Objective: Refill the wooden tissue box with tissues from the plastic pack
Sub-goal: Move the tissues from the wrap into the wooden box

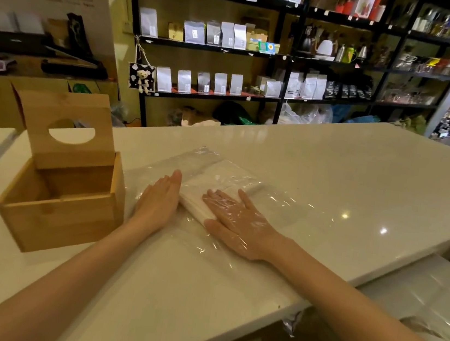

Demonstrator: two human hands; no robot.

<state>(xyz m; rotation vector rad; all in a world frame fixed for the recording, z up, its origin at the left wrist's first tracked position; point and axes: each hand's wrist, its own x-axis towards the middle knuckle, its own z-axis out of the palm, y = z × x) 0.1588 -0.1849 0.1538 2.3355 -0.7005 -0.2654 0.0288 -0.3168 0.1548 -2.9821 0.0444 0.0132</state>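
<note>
**One:** Wood is what the tissue box (pixel 62 200) is made of. It is seen at the left on the white desk (pixel 333 167), with its lid tipped up and nothing inside. Where are the tissues?

**Two:** The tissues (pixel 212 188) are seen just right of the box, inside the clear plastic pack (pixel 270 205). The stack's long side runs from near the person to far away, a bit slanted.

**One:** How are the hands held?

**Two:** Both are kept open and flat. The left hand (pixel 161 199) is pressed on its edge against the stack's left side, outside the plastic. The right hand (pixel 237 223) is laid flat, with the plastic over it, fingers on top of the stack. Nothing is gripped yet.

**One:** Which hand is nearer the box?

**Two:** The left one. So the stack will likely be moved leftward. The desk is smooth and shiny. Shop shelves (pixel 234 48) with bags are seen behind.
</note>
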